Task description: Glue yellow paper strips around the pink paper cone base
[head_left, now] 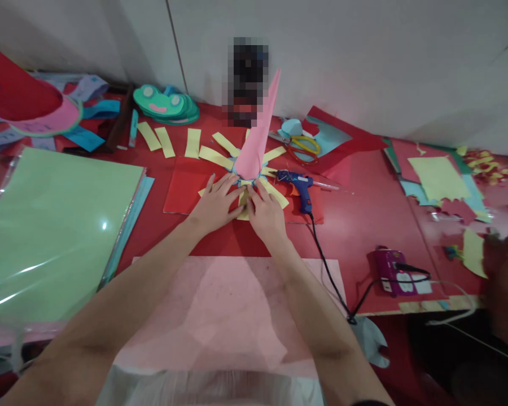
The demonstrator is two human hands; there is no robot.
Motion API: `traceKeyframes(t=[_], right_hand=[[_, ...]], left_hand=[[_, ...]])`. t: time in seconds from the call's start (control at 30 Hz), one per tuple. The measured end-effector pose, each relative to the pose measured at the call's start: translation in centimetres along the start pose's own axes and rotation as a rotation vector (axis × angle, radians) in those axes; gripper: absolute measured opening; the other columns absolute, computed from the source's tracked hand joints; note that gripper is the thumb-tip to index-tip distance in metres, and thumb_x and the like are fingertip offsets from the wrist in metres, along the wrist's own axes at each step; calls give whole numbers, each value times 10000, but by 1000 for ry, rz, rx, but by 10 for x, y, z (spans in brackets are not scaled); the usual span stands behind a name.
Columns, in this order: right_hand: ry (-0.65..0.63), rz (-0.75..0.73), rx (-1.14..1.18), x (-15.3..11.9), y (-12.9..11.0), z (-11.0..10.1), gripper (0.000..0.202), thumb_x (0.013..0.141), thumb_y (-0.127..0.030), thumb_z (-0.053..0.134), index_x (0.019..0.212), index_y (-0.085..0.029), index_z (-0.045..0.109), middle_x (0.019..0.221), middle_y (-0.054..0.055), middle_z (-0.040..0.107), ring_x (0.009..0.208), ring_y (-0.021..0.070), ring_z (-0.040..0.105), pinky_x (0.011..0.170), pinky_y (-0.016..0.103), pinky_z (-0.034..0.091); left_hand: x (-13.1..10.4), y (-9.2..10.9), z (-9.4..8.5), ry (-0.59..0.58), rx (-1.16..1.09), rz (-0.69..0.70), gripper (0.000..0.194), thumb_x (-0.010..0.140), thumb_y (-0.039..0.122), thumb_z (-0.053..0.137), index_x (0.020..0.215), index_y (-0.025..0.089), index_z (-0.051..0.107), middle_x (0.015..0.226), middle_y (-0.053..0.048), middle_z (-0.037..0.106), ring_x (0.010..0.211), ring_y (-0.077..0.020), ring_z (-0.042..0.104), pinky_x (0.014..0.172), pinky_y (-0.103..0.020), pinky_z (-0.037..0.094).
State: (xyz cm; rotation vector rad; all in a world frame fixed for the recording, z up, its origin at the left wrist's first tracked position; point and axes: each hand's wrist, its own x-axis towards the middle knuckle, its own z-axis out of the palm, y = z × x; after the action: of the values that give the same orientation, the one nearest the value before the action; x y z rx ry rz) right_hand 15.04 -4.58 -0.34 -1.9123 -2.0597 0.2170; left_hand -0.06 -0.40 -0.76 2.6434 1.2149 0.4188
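A tall pink paper cone (254,145) stands point up, with yellow paper strips (215,156) spreading out from its base like rays. My left hand (215,204) rests at the near left of that base, its fingers stretched and spread. My right hand (266,213) lies at the near right, fingers extended over a yellow strip. Both hands touch the strips by the cone's base, and their fingertips partly cover them. Underneath is a red sheet (180,183). Just right of my right hand lies a blue hot glue gun (301,192) with a clear glue stick in it.
Loose yellow strips (193,142) and green frog-face cutouts (165,106) lie at the back left. Scissors (305,148) lie behind the glue gun. Its cord runs near a purple power box (395,273). Green sheets in plastic (63,231) cover the left; paper scraps (440,177) lie right.
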Motion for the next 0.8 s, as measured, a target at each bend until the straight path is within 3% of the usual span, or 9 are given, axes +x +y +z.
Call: traceKeyframes(t=[0.8], right_hand=[[17,22,68,1,0,1,424,886,-175,368,1269,-169,550,1425,93,434,1118,280,551,935,446,461]], left_hand=[[-1,2,0,-19,-6,-27,454,870,324,453,1315,234,472,1429,-117,398,1373,-298,279,1122,-587,133]])
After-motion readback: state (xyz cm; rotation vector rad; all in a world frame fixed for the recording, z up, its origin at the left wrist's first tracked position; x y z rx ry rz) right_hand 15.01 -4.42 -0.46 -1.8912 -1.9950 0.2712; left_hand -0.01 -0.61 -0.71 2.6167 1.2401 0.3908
